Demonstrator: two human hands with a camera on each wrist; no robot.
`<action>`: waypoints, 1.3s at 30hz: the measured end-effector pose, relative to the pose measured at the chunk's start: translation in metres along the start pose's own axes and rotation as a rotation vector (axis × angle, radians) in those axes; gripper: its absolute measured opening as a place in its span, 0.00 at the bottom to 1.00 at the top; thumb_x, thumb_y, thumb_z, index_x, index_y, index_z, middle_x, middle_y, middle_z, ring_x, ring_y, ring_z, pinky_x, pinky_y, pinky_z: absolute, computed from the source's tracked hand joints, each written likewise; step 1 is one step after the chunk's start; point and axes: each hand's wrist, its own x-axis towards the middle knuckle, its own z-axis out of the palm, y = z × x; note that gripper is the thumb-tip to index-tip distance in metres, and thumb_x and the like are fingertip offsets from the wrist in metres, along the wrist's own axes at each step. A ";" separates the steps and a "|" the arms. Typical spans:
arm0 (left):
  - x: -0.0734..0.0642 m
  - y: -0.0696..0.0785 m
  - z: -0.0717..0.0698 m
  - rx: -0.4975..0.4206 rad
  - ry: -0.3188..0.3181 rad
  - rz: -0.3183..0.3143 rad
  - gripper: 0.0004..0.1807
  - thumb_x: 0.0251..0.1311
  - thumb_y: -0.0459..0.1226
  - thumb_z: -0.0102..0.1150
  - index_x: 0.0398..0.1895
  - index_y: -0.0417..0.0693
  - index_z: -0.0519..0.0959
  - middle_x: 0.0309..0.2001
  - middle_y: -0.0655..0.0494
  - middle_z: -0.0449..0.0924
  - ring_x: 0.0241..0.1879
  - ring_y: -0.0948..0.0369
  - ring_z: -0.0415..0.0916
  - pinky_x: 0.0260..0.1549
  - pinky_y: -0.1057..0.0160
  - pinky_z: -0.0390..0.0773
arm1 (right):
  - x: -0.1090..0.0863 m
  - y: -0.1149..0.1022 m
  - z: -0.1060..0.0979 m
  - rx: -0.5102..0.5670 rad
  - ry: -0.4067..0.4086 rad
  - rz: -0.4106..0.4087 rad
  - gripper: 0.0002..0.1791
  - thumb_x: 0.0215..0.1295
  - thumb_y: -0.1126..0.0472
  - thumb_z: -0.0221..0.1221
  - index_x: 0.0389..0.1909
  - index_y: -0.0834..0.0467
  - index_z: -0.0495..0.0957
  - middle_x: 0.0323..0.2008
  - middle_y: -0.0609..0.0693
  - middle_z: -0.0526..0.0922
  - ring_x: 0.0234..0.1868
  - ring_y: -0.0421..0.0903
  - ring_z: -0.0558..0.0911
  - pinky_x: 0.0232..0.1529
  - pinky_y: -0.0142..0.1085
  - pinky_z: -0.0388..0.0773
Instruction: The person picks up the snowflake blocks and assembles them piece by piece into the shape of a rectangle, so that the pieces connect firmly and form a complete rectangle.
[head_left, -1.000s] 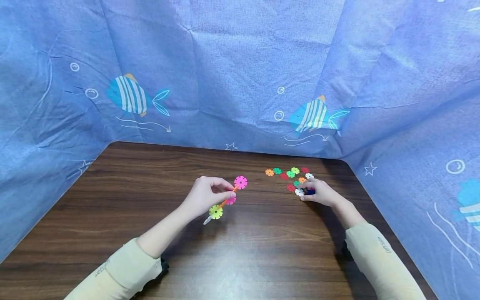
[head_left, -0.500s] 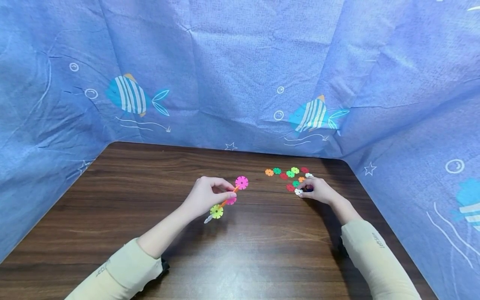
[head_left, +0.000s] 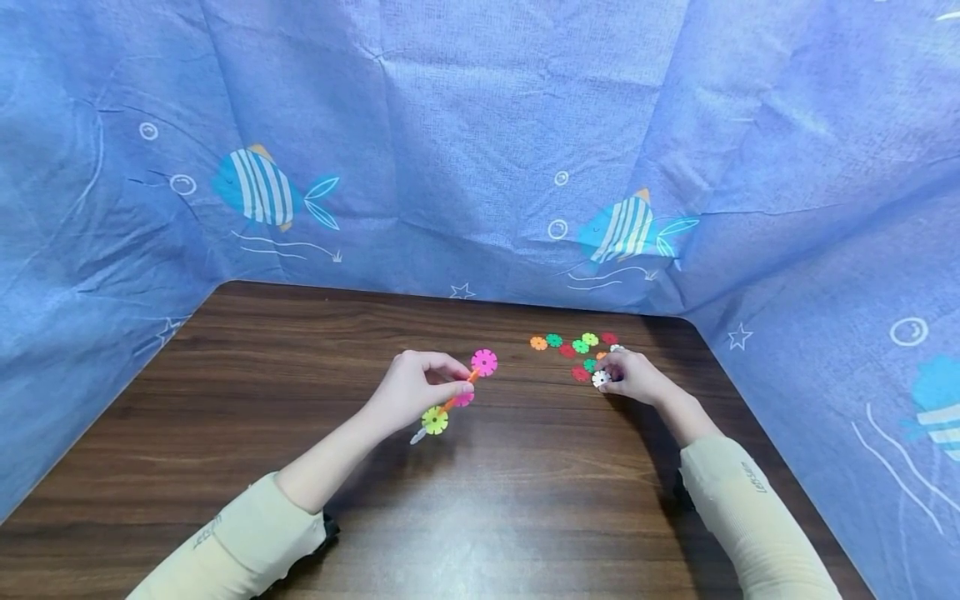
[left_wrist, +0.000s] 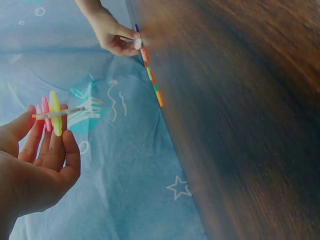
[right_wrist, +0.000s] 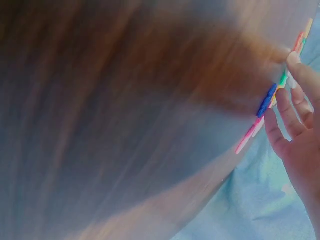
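Observation:
My left hand (head_left: 420, 390) pinches a chain of interlocking snowflake discs above the table. From far to near, the chain has a pink disc (head_left: 484, 362), an orange one seen edge-on (head_left: 447, 407), another pink, a yellow disc (head_left: 435, 420) and a white one at the tip. The left wrist view shows the yellow disc (left_wrist: 55, 113) edge-on beside the curled fingers. At the far right, my right hand (head_left: 641, 379) pinches a white snowflake disc (head_left: 602, 379), tilted to face the head camera. In the right wrist view, a blue disc (right_wrist: 266, 100) lies by its fingers.
Loose discs lie around the right hand, among them an orange disc (head_left: 538, 343), a light green disc (head_left: 581, 346) and a red disc (head_left: 581, 374). The brown wooden table (head_left: 465, 517) meets a blue fish-print cloth (head_left: 480, 167) along its back and sides.
My right hand has shifted slightly left and its fingers have closed on the white disc, which now stands tilted. The left hand and its chain have hardly moved.

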 end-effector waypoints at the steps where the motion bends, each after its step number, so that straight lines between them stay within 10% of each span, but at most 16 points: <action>1: 0.000 0.000 0.000 -0.001 0.002 0.003 0.08 0.49 0.41 0.71 0.33 0.53 0.85 0.29 0.60 0.85 0.25 0.64 0.81 0.24 0.64 0.79 | 0.000 -0.001 0.000 0.004 0.007 0.002 0.14 0.43 0.67 0.72 0.33 0.61 0.80 0.26 0.47 0.74 0.27 0.39 0.72 0.29 0.31 0.70; 20: 0.001 0.001 -0.001 -0.040 -0.008 -0.026 0.09 0.50 0.39 0.70 0.36 0.54 0.86 0.30 0.61 0.85 0.28 0.64 0.81 0.27 0.63 0.81 | 0.012 -0.051 -0.036 0.132 0.111 0.065 0.04 0.55 0.67 0.66 0.30 0.58 0.82 0.25 0.47 0.83 0.27 0.42 0.80 0.29 0.31 0.77; 39: 0.004 -0.002 0.002 -0.068 -0.008 -0.024 0.08 0.51 0.38 0.69 0.36 0.51 0.86 0.30 0.58 0.85 0.28 0.63 0.82 0.28 0.64 0.81 | 0.031 -0.145 -0.055 0.255 0.295 -0.101 0.06 0.57 0.61 0.66 0.37 0.53 0.82 0.29 0.45 0.84 0.28 0.39 0.82 0.29 0.32 0.78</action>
